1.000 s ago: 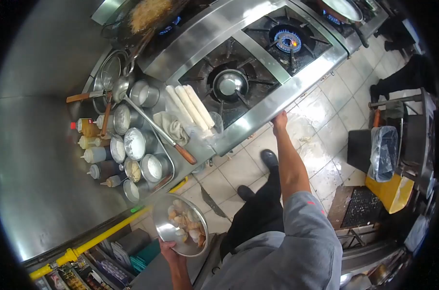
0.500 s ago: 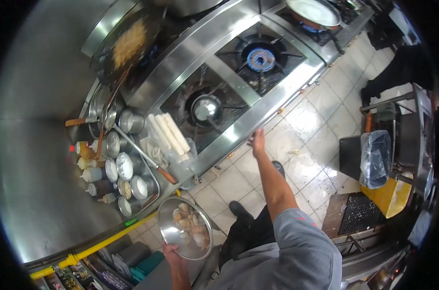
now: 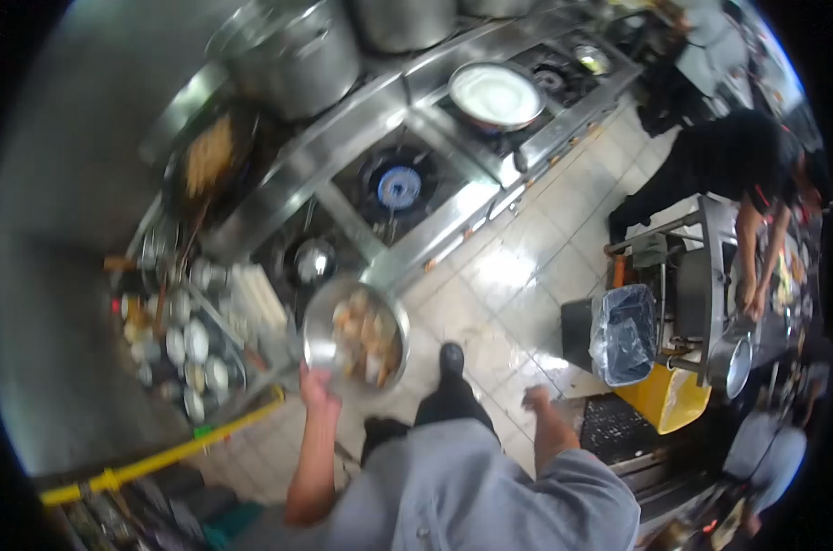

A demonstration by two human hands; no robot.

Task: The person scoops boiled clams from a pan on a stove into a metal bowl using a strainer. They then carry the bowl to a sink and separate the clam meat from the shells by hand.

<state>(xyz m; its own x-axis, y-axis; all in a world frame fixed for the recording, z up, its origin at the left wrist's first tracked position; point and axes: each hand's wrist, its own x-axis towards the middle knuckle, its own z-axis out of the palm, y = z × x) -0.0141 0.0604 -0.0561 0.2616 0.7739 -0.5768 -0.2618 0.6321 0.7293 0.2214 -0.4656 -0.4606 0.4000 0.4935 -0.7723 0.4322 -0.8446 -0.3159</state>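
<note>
Your left hand [image 3: 318, 389] grasps the metal bowl [image 3: 321, 320] by its rim, its brownish pieces [image 3: 370, 338] just beyond those fingers; your right hand [image 3: 542, 409] is well apart, fingers too blurred to tell whether clenched.

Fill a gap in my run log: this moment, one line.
left hand: holding metal bowl at rim; right hand: no object visible; lit burner: uncovered

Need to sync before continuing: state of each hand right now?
Left hand: closed on the edge of the metal bowl.
Right hand: nothing visibly held; too blurred to tell open or closed.
</note>
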